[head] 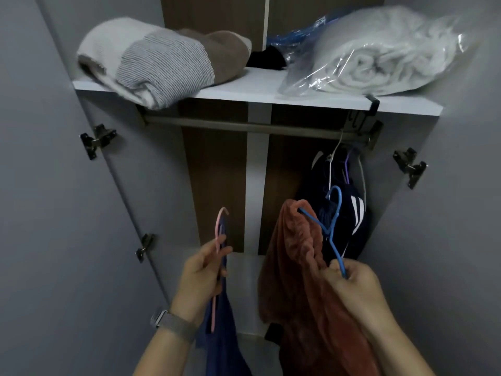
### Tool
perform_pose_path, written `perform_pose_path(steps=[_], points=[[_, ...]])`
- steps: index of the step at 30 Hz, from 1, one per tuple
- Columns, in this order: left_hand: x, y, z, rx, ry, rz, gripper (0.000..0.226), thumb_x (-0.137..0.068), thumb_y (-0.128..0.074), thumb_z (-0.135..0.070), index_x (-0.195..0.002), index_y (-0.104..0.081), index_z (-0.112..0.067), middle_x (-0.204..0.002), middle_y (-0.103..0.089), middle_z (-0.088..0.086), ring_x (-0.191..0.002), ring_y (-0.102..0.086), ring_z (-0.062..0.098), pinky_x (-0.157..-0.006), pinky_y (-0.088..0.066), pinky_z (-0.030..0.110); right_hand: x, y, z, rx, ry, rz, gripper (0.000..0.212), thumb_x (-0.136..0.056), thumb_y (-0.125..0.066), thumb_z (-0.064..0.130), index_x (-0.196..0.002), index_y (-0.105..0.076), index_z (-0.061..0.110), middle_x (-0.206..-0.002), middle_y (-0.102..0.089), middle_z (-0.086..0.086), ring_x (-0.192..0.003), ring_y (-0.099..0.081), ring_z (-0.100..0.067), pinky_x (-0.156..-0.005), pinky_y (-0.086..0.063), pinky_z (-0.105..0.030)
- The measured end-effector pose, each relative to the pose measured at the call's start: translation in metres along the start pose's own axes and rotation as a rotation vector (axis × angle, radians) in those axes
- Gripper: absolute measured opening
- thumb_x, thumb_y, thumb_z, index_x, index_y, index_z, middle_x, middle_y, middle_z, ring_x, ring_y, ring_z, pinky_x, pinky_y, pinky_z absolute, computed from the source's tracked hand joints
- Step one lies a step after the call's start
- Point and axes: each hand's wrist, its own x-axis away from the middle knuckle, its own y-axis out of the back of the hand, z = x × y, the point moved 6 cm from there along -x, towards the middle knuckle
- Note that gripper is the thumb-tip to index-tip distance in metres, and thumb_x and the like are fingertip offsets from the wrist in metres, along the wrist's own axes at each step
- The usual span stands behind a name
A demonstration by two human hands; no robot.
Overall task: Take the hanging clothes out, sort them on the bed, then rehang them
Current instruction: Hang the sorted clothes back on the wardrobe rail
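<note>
A white shelf [244, 90] runs across the open wardrobe. On its left end lies a folded grey striped cloth [151, 63], its edge hanging over the front. A brown folded cloth [222, 50] touches it from behind. Near the middle sits a small black item [267, 58]. On the right, a clear plastic bag [379, 52] holds a rolled white blanket, with blue plastic [295, 36] behind it.

Folded blankets [146, 63] lie on the shelf [244, 90] above the rail [244, 126], clothes [341, 207] hanging at its right end.
</note>
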Motion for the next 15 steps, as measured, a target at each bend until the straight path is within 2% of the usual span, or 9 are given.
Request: perform_pose_path(steps=[2, 6, 12, 15], points=[[-0.031, 0.001, -0.009, -0.032, -0.02, -0.005, 0.036, -0.098, -0.038, -0.001, -0.123, -0.057, -0.017, -0.088, -0.066, -0.002, -0.043, -0.043, 0.001, -0.037, -0.03, 0.016, -0.025, -0.003, 0.011, 0.015, 0.002, -0.018, 0.041, -0.079, -0.064, 0.007, -0.046, -0.043, 0.019, -0.046, -0.038, 0.004, -0.047, -0.036, -0.011, -0.052, -0.031, -0.025], [-0.086, -0.002, -0.029, -0.059, -0.02, 0.043, 0.032, -0.097, -0.044, -0.008, -0.123, -0.058, -0.02, -0.062, -0.056, -0.012, -0.05, -0.041, 0.008, -0.039, -0.033, 0.018, -0.065, -0.006, 0.027, -0.014, -0.008, -0.049, 0.028, -0.076, -0.072, 0.009, -0.061, -0.049, 0.014, -0.051, -0.04, -0.002, -0.049, -0.036, -0.014, -0.052, -0.034, -0.024], [-0.135, -0.015, -0.038, 0.003, -0.011, 0.088, 0.033, -0.095, -0.048, -0.007, -0.124, -0.057, -0.018, -0.061, -0.049, -0.006, -0.047, -0.036, 0.007, -0.037, -0.028, 0.016, -0.112, -0.001, 0.046, 0.123, 0.008, -0.125, 0.03, -0.072, -0.076, 0.005, -0.064, -0.048, 0.011, -0.046, -0.038, 0.006, -0.034, -0.031, -0.004, -0.036, -0.028, -0.011], [-0.153, -0.019, -0.037, 0.007, -0.004, 0.095, 0.031, -0.094, -0.051, -0.008, -0.123, -0.058, -0.018, -0.055, -0.046, -0.005, -0.044, -0.036, 0.006, -0.037, -0.028, 0.017, -0.143, 0.003, 0.056, 0.215, 0.016, -0.156, 0.022, -0.077, -0.074, 0.012, -0.068, -0.053, 0.01, -0.052, -0.044, 0.002, -0.043, -0.038, -0.007, -0.039, -0.031, -0.012]])
